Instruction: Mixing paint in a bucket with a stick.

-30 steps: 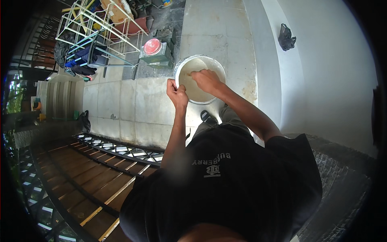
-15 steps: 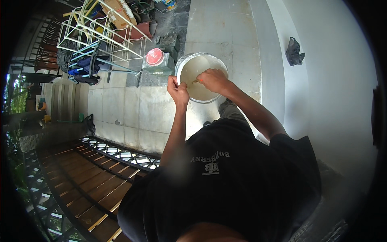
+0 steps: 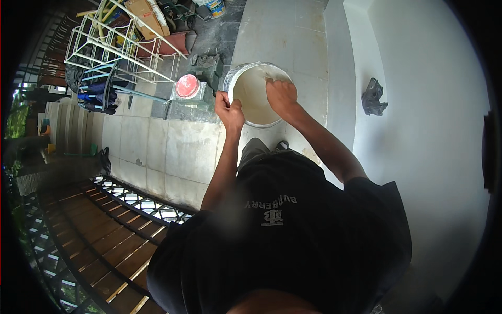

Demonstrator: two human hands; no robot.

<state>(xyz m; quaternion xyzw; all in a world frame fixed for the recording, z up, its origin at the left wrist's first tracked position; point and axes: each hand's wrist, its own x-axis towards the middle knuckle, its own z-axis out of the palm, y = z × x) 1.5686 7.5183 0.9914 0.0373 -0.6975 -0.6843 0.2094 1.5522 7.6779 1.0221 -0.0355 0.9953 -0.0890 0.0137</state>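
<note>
A white bucket (image 3: pixel 233 83) with a pale, creamy material (image 3: pixel 253 104) inside stands in front of me, its mouth facing up. My left hand (image 3: pixel 230 111) is closed over the near left part of its rim. Inside the mouth, toward the right wall, my right hand (image 3: pixel 282 96) is closed with the knuckles up. Its grip hides most of a small tool, whose orange handle shows in the earlier frame; I cannot tell the tool's exact kind.
Left of the bucket, a red round lid or tub (image 3: pixel 187 86) sits on a grey block (image 3: pixel 201 99). Beyond are a white wire rack (image 3: pixel 125 39) and a cardboard box (image 3: pixel 148 18). A dark plastic bag (image 3: pixel 374 98) lies by the white wall (image 3: pixel 434 104). A metal railing (image 3: pixel 141 204) runs lower left.
My right hand has moved right and slightly up, from the bucket's middle toward its far right wall. The orange handle is no longer visible. My left hand stays on the rim.
</note>
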